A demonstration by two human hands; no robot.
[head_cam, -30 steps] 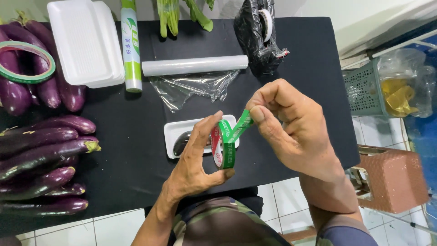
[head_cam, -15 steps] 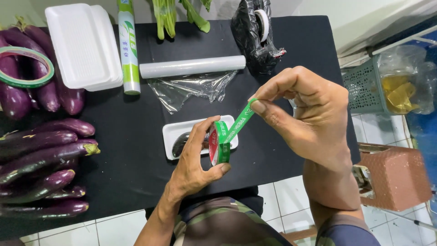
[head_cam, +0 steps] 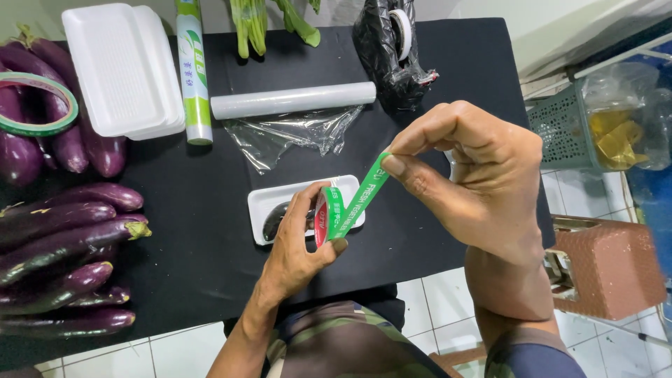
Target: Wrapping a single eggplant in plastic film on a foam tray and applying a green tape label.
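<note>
A small roll of green tape (head_cam: 327, 217) with white printing and a reddish core is held upright over the middle of the black table (head_cam: 434, 77). It is gripped by the left hand (head_cam: 297, 248), whose thumb and fingers are closed narrowly around its rim. A flat strip of the tape (head_cam: 367, 190) is drawn up and to the right, its end pinched between the thumb and forefinger of the right hand (head_cam: 476, 182); the other fingers of that hand are curled in.

Just behind the roll, a shallow white foam tray (head_cam: 280, 199) with something dark in it is seen lying on the table. Beyond it, a crumpled sheet of clear film (head_cam: 294, 136) is spread from a smooth white roll of wrap (head_cam: 294, 100). A stack of ribbed white foam trays (head_cam: 122, 70) is placed at the upper left, beside a green-and-white tube (head_cam: 192, 70). Glossy purple aubergines (head_cam: 63, 238) are piled along the left edge, and a second ring of green tape (head_cam: 35, 105) is laid across some of them.
</note>
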